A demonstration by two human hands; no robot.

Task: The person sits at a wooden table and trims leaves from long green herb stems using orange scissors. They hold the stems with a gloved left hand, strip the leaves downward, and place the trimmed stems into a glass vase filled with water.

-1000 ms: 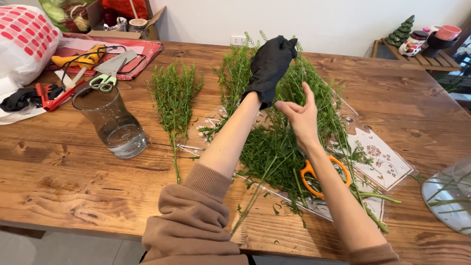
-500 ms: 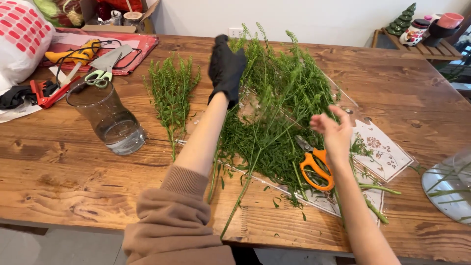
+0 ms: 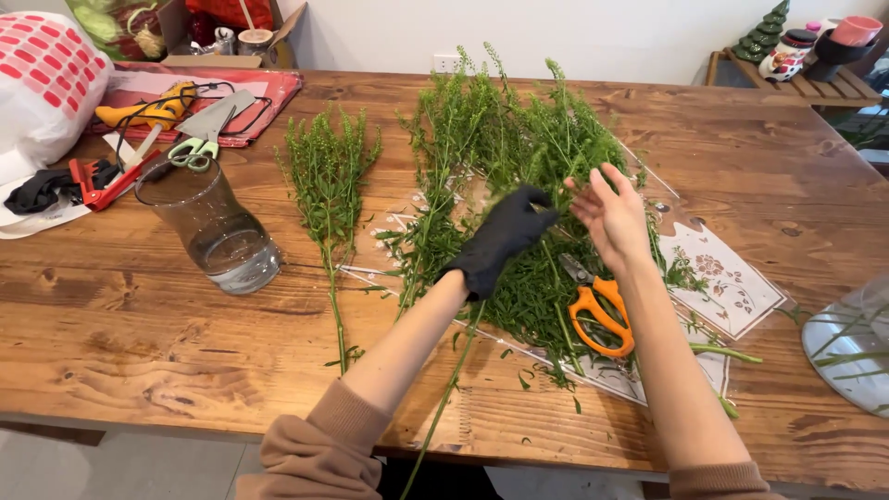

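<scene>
Your left hand (image 3: 503, 239), in a black glove, lies on the big pile of green stems (image 3: 519, 185) at the middle of the wooden table (image 3: 139, 324), its fingers curled down into the greenery; you cannot tell from here whether they have closed round any one stem. Your right hand (image 3: 613, 218) is bare and hovers just right of the gloved one, above the same pile, palm turned inward and fingers spread and loose, holding nothing. The pile itself rests on a clear printed wrapping sheet (image 3: 732, 287) that sticks out to the right of the pile. On that sheet, at the pile's lower right edge and just below your right wrist, lie the orange-handled scissors (image 3: 597, 310), untouched. Left of the pile, apart from it, a smaller bunch of stems (image 3: 326, 185) lies straight on the bare wood. Further left of the pile stands a glass vase (image 3: 211, 231) with a little water in the bottom. Beyond the vase, toward the far left corner, green-handled scissors (image 3: 199, 148) and a red tool (image 3: 102, 181) sit among clutter beside a white bag with a red pattern (image 3: 42, 79). At the far right edge, well apart from the pile, part of a second glass vessel (image 3: 852, 347) shows.
</scene>
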